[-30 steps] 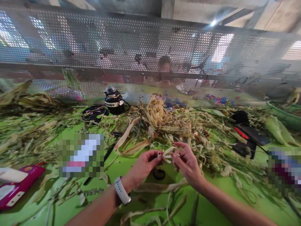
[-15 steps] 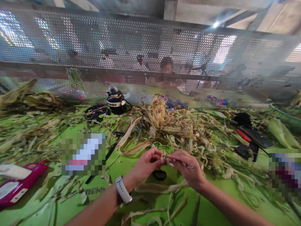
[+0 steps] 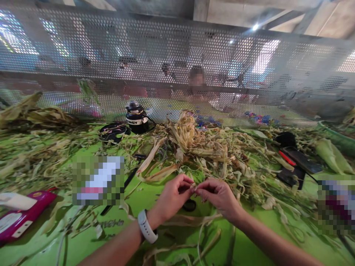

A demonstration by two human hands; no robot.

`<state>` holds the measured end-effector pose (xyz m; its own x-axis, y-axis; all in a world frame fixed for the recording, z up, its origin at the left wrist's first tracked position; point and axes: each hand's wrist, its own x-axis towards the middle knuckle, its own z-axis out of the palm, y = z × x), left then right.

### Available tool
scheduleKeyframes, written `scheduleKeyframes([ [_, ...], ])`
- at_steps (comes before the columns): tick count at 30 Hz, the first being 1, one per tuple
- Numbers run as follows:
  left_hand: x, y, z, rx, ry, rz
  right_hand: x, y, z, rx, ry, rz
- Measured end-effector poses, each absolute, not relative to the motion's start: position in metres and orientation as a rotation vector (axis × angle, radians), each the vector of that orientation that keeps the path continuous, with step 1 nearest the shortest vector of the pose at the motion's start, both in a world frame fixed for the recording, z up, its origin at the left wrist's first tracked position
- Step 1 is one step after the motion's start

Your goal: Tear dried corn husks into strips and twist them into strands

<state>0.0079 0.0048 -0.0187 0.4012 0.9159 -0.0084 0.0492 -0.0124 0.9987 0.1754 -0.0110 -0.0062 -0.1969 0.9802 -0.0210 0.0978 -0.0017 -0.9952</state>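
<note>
Fingertips of my left hand (image 3: 177,193) and my right hand (image 3: 217,194) meet in front of me, both closed in a pinch. Between them is a small pale piece of corn husk (image 3: 193,186), mostly hidden by the fingers. A white band circles my left wrist. Just below the fingers a black ring-shaped object (image 3: 189,205) lies on the green table (image 3: 155,201). A long dry husk strip (image 3: 188,220) stretches under my hands. Beyond them stands a heap of dry husks (image 3: 185,135).
A black jar-like container (image 3: 137,117) stands by the perforated metal screen (image 3: 155,44). Left lies a magenta device (image 3: 36,210); right are a dark phone (image 3: 302,159) and a green basket (image 3: 337,133). Husk scraps cover much of the table. People are visible behind the screen.
My right hand's fingers have bent inward into a tighter pinch against the left fingertips. Less of the pale husk piece shows now. The things on the table have stayed put.
</note>
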Motion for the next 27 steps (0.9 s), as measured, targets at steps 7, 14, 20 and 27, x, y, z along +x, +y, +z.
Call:
scheduleKeyframes([
  [7,0.007,0.004,-0.022,1.578,0.96,0.924,0.176,-0.012,-0.009,-1.174,-1.317,1.383],
  [14,0.008,-0.001,-0.02,1.735,0.983,0.89,0.175,-0.012,-0.017,-1.116,-1.328,1.43],
  [20,0.008,-0.001,-0.023,1.827,0.99,0.873,0.175,-0.012,-0.013,-1.119,-1.306,1.461],
  [27,0.005,-0.002,-0.022,1.953,0.98,0.853,0.173,-0.009,-0.018,-1.084,-1.257,1.456],
])
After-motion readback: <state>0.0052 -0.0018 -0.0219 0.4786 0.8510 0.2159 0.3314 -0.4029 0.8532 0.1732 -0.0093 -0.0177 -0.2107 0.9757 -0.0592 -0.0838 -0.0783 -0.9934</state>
